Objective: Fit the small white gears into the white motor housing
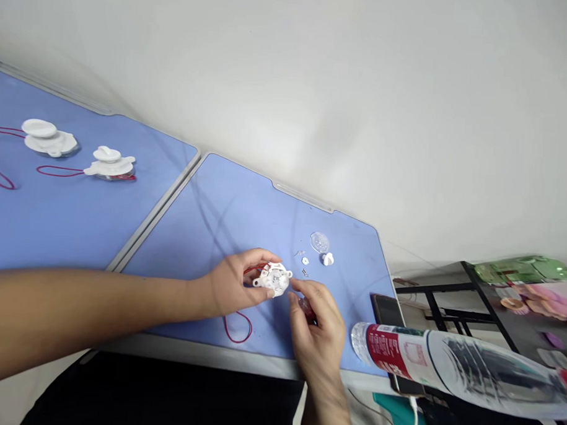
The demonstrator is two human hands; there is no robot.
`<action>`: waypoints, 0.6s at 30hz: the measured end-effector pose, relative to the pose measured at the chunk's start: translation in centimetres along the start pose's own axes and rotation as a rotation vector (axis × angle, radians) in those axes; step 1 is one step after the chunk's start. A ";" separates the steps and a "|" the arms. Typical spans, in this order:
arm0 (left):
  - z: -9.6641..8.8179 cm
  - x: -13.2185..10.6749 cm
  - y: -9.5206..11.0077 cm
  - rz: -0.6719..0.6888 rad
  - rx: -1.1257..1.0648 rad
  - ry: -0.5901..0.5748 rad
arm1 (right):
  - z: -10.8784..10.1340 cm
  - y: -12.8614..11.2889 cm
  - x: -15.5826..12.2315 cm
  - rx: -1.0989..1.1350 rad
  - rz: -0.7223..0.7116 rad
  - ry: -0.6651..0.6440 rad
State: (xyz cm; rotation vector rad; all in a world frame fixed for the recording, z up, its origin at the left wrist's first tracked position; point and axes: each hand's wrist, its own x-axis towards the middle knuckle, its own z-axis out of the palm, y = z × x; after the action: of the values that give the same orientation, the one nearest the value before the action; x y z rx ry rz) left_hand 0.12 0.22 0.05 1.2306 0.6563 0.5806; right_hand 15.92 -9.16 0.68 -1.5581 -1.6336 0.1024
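Note:
My left hand (pixel 237 282) grips a round white plastic housing (pixel 275 279) by its edges, with the inside facing up and small mounting ears at its sides. A red cord (pixel 237 341) comes from the housing and loops onto the table below my wrist. Close to the housing's right ear, my right hand (pixel 319 322) is curled around a red-and-dark-handled tool (pixel 307 309); its tip is hidden. Beyond the hands lie a transparent disc (pixel 319 241), a white knob (pixel 328 259), a small white ring (pixel 305 261) and tiny screws (pixel 305 273).
Two white knobbed units (pixel 48 139) (pixel 109 163) with red cords rest on the left table. A gap (pixel 157 211) divides the blue tables. At right are a large water bottle (pixel 445 364), a dark phone (pixel 387 310) and a black shelf (pixel 503 307) holding a green bottle (pixel 518 270).

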 end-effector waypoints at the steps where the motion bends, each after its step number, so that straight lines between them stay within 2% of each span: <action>1: 0.0 0.0 0.0 -0.007 -0.001 -0.006 | 0.0 0.0 0.1 0.000 0.000 0.008; 12: -0.2 0.0 0.2 -0.048 -0.006 0.005 | 0.8 0.3 0.4 0.042 0.037 -0.019; 15: -0.2 0.1 0.2 -0.057 -0.010 0.002 | 0.0 0.2 0.5 0.024 0.046 -0.023; 18: -0.2 0.1 0.0 -0.068 -0.033 -0.004 | -1.6 0.6 0.2 -0.086 0.054 0.067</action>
State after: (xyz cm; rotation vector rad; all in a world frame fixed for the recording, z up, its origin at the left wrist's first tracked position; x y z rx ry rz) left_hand 0.07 0.40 0.01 1.1742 0.6802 0.5307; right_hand 17.40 -9.61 1.44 -1.6537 -1.5616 0.0090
